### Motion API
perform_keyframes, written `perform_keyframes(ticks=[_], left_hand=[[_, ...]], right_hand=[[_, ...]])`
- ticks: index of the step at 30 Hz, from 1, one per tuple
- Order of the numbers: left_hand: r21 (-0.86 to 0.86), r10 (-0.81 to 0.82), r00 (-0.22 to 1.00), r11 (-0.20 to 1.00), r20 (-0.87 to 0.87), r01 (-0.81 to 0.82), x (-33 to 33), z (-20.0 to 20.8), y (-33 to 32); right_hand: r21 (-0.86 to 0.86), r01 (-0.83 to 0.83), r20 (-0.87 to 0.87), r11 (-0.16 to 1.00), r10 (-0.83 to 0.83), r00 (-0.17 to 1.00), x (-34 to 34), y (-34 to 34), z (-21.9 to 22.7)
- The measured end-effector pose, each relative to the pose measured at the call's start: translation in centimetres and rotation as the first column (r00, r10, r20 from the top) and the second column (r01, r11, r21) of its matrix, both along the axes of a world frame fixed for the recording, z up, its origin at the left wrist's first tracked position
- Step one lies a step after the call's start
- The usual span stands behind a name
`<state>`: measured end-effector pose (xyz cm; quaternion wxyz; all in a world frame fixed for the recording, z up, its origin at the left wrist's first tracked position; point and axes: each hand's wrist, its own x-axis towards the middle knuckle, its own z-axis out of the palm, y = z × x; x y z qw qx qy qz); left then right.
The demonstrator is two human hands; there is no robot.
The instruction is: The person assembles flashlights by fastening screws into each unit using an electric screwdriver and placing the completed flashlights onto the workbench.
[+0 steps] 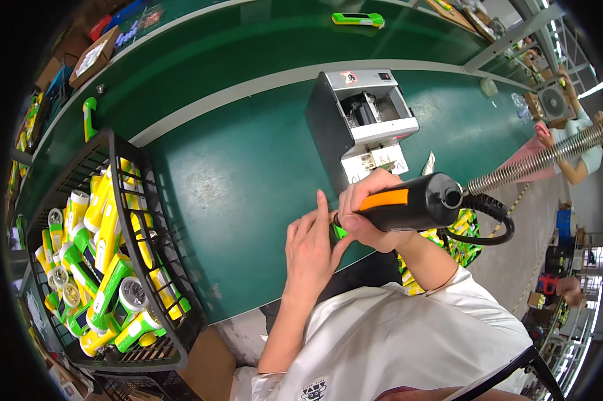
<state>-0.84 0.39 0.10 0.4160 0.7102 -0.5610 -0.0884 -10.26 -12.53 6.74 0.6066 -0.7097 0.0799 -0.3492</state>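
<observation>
a: what's on the left?
b: a black wire basket [156,267] full of yellow and green torches [111,284] sits at the edge of the green desk [248,167].
a: and the hands?
b: near the desk's front edge, the left hand [309,248] presses a small green part [340,232], mostly hidden, fingers partly open. just beside it, the right hand [370,208] has its grip closed around a black and orange power screwdriver [408,206].
a: further right?
b: a grey machine [361,123] stands behind the hands.
</observation>
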Motion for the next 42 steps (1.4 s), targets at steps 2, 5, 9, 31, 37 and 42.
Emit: perform_keyframes(ticks=[2, 5, 9, 31, 37, 42], left_hand=[[0.011, -0.045, 0.997, 0.999, -0.066, 0.046, 0.0, -0.3, 0.0], [0.012, -0.089, 0.981, 0.996, -0.174, 0.092, 0.0, 0.1, 0.1], [-0.022, -0.117, 0.986, 0.993, -0.120, 0.116, 0.0, 0.3, -0.2], [0.017, -0.077, 0.996, 0.997, -0.039, 0.078, -0.8, 1.0, -0.8], [0.030, -0.154, 0.987, 0.987, -0.055, 0.156, 0.5, 1.6, -1.4], [0.016, -0.139, 0.990, 0.990, -0.027, 0.140, 0.3, 1.8, -2.2]], right_hand=[[0.023, 0.007, 0.007, 1.000, -0.007, 1.000, -0.2, -0.1, 0.1], [-0.219, -0.095, -0.018, 0.971, 0.094, 0.995, -0.2, -0.5, 0.8], [-0.154, -0.046, -0.032, 0.987, 0.042, 0.999, -0.4, -0.6, 1.9], [0.024, 0.259, 0.411, 0.966, -0.246, 0.878, -4.4, -7.6, 4.0], [0.076, 0.360, 0.024, 0.930, -0.363, 0.932, -0.8, -7.3, 7.5], [0.133, 0.294, 0.097, 0.946, -0.308, 0.947, -0.5, -7.5, 7.2]])
